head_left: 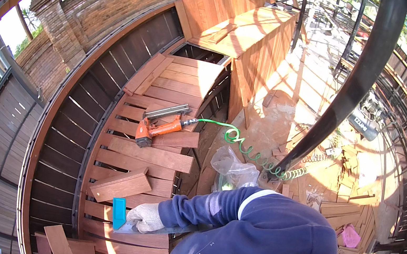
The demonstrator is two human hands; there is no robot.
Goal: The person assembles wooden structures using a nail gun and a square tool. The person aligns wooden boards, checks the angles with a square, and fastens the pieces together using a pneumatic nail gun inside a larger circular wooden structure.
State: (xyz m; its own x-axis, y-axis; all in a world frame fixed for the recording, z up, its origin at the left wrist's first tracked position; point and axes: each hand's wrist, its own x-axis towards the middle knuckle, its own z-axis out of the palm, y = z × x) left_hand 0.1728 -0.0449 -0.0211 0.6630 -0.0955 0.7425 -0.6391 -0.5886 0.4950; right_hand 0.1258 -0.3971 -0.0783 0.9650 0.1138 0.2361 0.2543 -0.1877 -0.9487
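Note:
My right hand (146,217), in a light work glove, is closed around a try square (118,213) with a teal stock. Its metal blade runs partly under my hand and forearm, low over reddish-brown wooden slats (144,150). A short thick board (121,184) lies at an angle across the slats just beyond the square. Farther off, an orange-and-black nail gun (159,129) rests on its side, joined to a green coiled air hose (234,133). My blue sleeve hides some of the slats. My left hand is out of sight.
A dark curved post (349,94) rises at the right. Beyond the slats stands a wood-clad bench box (265,57). A clear plastic bag (234,168) sits beside them. Wood offcuts (346,216) cover the floor at right, and loose boards (59,245) lie at near left.

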